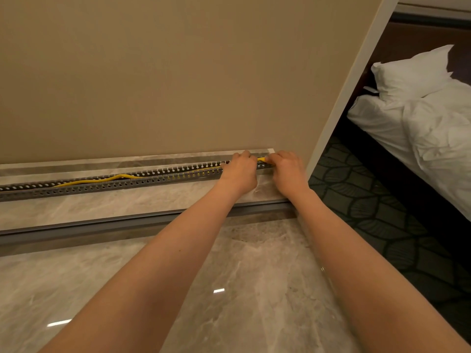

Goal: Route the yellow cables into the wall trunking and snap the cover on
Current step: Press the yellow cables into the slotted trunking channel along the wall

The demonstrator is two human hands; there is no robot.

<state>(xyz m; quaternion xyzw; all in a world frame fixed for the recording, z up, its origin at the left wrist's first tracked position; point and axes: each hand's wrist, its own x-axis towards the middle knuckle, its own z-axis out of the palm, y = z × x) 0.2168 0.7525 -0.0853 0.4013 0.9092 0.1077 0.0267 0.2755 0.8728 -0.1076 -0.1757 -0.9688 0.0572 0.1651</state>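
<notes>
Nearby: cover [127,225] before trunking [76,191], bed [420,118] right; right fingers [275,159] pinch cable [102,180].

White pillow [410,72], rumpled bed [420,128], patterned carpet [369,200]

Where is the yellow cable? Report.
Head view: the yellow cable lies in the grey slotted plastic trunking along the wall base, right end between left hand and right hand.

The trunking [102,186] runs along the foot of the wall [153,72], on a ledge [127,205], with the cables [102,180] lying in it. The cover [102,229] lies before the ledge, on the floor [229,289]. The left hand [239,171] and right hand [288,171] are at the trunking's right end, side by side. Right of the wall stands a bed [420,128], with a pillow [413,72] on it.
</notes>
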